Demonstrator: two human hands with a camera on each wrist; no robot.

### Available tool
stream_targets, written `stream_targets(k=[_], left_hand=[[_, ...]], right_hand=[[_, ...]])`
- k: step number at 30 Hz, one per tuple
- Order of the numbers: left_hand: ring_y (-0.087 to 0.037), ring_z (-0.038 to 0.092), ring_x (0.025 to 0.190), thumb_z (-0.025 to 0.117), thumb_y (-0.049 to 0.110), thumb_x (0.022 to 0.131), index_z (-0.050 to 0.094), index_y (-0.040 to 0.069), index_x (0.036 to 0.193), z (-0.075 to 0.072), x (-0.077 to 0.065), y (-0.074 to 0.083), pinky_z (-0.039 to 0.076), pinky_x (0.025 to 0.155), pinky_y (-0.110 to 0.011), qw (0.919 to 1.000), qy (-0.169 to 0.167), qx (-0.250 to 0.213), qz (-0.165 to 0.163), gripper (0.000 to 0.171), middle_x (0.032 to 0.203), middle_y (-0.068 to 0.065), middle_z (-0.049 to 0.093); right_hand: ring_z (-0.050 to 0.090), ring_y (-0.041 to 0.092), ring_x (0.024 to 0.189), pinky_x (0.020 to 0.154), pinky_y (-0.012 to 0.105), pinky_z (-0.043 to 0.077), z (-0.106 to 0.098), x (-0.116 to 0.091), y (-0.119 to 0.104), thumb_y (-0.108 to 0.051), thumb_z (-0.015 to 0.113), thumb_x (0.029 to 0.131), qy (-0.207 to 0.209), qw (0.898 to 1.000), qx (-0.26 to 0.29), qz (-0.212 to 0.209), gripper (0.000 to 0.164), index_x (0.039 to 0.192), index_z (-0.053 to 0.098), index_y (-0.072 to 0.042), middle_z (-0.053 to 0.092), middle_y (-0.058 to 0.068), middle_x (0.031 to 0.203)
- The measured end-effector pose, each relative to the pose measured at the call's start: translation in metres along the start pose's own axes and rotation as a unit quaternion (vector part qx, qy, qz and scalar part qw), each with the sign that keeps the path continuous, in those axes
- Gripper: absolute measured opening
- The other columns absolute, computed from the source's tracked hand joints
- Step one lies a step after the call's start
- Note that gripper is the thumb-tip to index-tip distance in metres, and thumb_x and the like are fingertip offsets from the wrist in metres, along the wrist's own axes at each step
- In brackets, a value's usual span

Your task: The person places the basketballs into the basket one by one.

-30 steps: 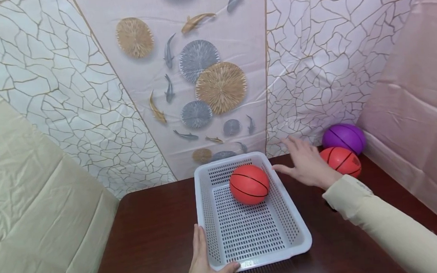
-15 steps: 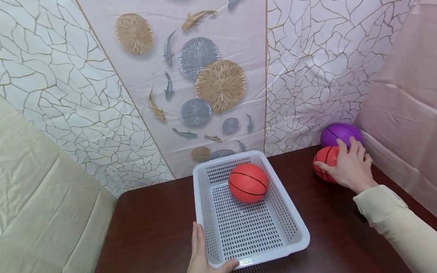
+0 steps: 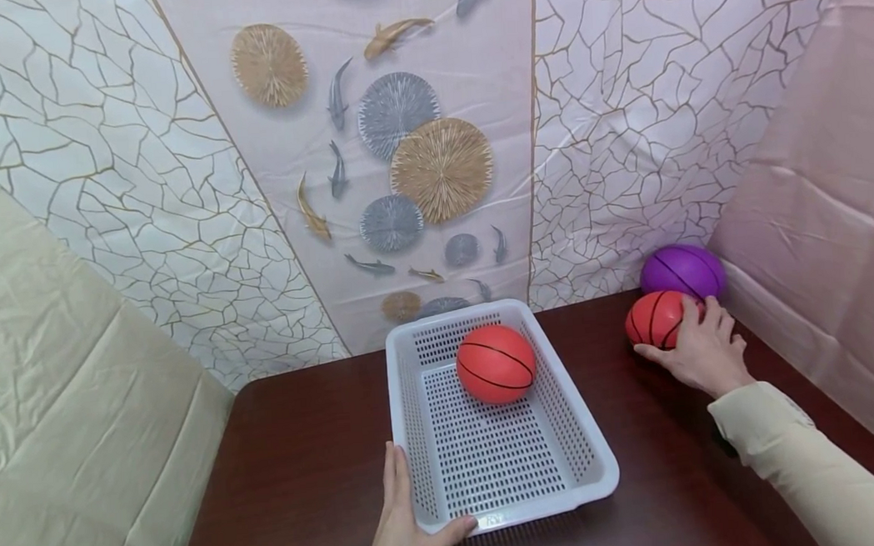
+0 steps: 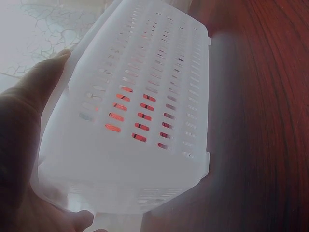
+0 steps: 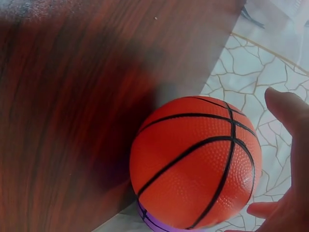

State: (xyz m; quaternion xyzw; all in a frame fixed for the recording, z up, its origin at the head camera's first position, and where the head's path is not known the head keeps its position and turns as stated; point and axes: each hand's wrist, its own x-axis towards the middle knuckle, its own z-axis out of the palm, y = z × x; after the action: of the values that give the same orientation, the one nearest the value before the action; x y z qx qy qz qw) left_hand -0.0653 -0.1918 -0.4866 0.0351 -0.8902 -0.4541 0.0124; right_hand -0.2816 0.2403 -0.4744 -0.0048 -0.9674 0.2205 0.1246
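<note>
A white plastic basket (image 3: pixel 582 431) with slotted sides stands on the table. Inside, toward its far end, lies a red toy basketball (image 3: pixel 496 365). My left hand (image 3: pixel 410 517) holds the basket's near left corner, fingers along the outer side and thumb over the front rim. At the right, my right hand (image 3: pixel 708 348) is at a second red toy basketball (image 5: pixel 193 164), fingers by its right side and thumb by its lower front. In the right wrist view the thumb stands spread apart from that ball. A purple toy basketball (image 3: pixel 681 271) sits right behind it, mostly hidden in the right wrist view.
The dark wooden table (image 3: pixel 305 456) meets a patterned cloth wall (image 3: pixel 420 249) at the back. A pale pink cloth wall (image 3: pixel 826 241) closes off the right, near the purple ball. Another cream cloth wall (image 3: pixel 61 396) rises on the left.
My right hand has moved from beside the basket rightward to the second red ball, then lowered a little against its near right side. The left hand has stayed at the basket's corner.
</note>
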Motion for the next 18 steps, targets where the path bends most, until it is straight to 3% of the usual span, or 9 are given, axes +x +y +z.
stream_targets(k=[10,15,18], left_hand=[[-0.041,0.027,0.138,0.084,0.056,0.065,0.002,0.002,0.155,0.0,0.0,0.0,0.037,0.102,-0.054,0.9998,0.006,0.008,0.015,0.133,0.162,-0.012,-0.004],[-0.043,0.026,0.138,0.084,0.056,0.066,0.001,0.003,0.155,0.0,0.001,0.001,0.037,0.102,-0.055,0.9999,0.004,0.008,0.012,0.133,0.162,-0.014,-0.005],[-0.042,0.028,0.137,0.084,0.057,0.065,0.002,0.004,0.156,0.0,0.001,0.001,0.037,0.101,-0.054,1.0,0.003,0.006,0.003,0.134,0.162,-0.013,-0.005]], right_hand=[[0.015,0.065,0.123,0.079,0.08,0.023,0.009,-0.003,0.005,-0.057,0.078,0.073,-0.005,1.0,0.002,-0.001,0.123,0.151,0.004,0.003,0.01,0.043,0.141],[0.017,0.065,0.121,0.078,0.08,0.025,0.011,-0.003,0.004,-0.053,0.082,0.07,0.011,1.0,0.009,0.002,0.121,0.15,0.01,0.002,0.01,0.044,0.14],[0.019,0.065,0.12,0.078,0.08,0.025,0.013,-0.002,0.003,-0.049,0.084,0.068,0.028,1.0,0.011,0.002,0.117,0.144,0.016,0.009,0.01,0.044,0.14]])
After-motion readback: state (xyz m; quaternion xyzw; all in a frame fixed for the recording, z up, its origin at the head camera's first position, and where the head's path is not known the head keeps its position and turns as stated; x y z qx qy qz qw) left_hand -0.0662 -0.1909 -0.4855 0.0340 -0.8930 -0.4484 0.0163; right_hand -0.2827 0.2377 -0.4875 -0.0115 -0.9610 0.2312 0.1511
